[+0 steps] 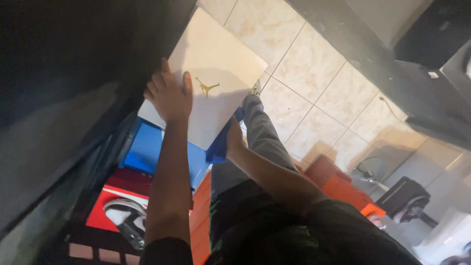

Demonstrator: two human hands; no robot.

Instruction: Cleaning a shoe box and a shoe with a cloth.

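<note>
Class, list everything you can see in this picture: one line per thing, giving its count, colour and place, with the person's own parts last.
White box: one, white with a small gold figure, top centre, held flat.
Blue cloth: one, blue, at the box's lower edge.
Blue box: one, blue, under the white box, on the left.
Red box: one, red and white, lower left.
Orange boxes: several, orange-red, on the floor to the right.
Floor tiles: many, beige, upper right.
Trousers: grey, centre.
Left hand: one, flat on the white box.
Right hand: one, at the blue cloth; its fingers are hidden.
</note>
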